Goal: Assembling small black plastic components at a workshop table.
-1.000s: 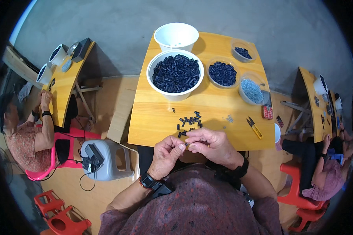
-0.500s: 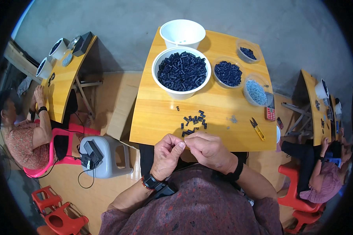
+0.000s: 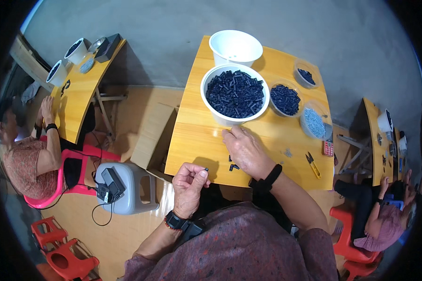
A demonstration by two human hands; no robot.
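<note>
One dark piece pinched in left hand, right hand now forward near full bowl, grip unclear

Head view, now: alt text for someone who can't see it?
A person's left hand pinches a small dark piece near the front edge of a wooden table; the right hand is over the table beside loose black pieces. Beyond stands a white bowl heaped with black parts; yellow snips lie at right.
</note>
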